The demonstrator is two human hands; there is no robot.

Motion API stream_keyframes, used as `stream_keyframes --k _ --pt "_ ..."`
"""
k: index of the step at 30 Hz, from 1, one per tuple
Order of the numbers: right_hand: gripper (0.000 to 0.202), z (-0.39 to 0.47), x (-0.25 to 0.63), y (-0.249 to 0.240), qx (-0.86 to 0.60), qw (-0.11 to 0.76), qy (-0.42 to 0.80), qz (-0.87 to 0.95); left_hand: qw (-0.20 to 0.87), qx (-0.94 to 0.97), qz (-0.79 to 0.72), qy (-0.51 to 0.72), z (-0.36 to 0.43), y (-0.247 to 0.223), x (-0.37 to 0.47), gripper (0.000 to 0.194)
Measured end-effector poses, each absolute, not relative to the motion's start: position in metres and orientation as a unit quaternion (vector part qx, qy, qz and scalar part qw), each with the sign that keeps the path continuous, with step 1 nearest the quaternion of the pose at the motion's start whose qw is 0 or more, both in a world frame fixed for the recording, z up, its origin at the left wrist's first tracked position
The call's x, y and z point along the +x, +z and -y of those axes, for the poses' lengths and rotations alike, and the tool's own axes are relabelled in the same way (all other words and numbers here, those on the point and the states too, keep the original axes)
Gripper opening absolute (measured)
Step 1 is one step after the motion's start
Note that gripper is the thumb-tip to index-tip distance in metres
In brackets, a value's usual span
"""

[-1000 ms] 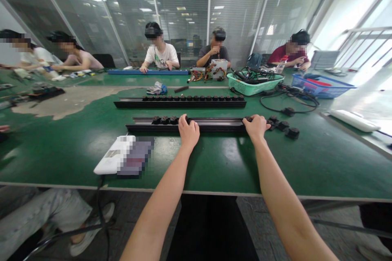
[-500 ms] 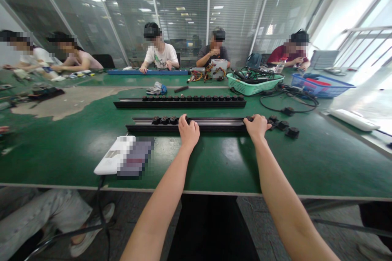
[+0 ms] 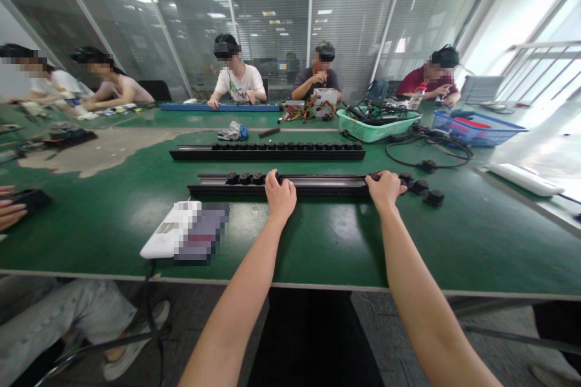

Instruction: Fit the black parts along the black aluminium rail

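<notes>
A long black rail [image 3: 327, 190] with a shiny channel lies across the table before me. Several small black knob-like parts [image 3: 246, 179] sit in its left half. My left hand [image 3: 281, 196] is closed at the middle of the rail, its fingers around another such part, mostly hidden. At the rail's right end my right hand [image 3: 385, 191] is closed on a black knob-like part [image 3: 374, 176], partly covered by the fingers. Just right of that hand, several loose black parts [image 3: 434, 197] rest on the table. Behind is a second black rail [image 3: 267, 155] lined with a row of similar parts.
A white device [image 3: 169, 233] and a dark blurred-out item lie at left front on the green table [image 3: 336, 254]. Green basket [image 3: 381, 127], blue basket [image 3: 494, 135] and a coiled cable stand at right back. Another person's hand [image 3: 11, 208] is at the left edge; co-workers sit opposite.
My right hand has shifted slightly right along the rail's end. My left hand stays put. At the left edge, a neighbour's hand and a dark object have come further into view.
</notes>
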State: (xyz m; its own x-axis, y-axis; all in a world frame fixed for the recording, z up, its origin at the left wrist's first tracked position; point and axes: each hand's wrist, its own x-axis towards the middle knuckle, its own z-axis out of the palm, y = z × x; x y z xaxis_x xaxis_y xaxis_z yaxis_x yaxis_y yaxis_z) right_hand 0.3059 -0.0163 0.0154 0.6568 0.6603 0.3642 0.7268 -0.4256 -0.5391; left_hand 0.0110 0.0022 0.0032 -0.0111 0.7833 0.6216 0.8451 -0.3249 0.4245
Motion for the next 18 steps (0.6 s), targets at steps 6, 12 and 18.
stream_keyframes --k 6,12,18 --pt "0.033 0.0168 0.3066 0.0152 -0.842 0.35 -0.049 0.408 0.034 -0.701 0.578 -0.416 -0.0022 0.0036 0.0103 0.025" --pt "0.034 0.016 0.309 0.0142 -0.844 0.352 -0.046 0.403 0.041 -0.703 0.577 -0.414 -0.0033 0.0024 0.0099 0.025" --pt "0.035 0.0144 0.3116 0.0118 -0.844 0.348 -0.054 0.404 0.049 -0.701 0.572 -0.422 -0.0049 -0.0003 0.0095 0.025"
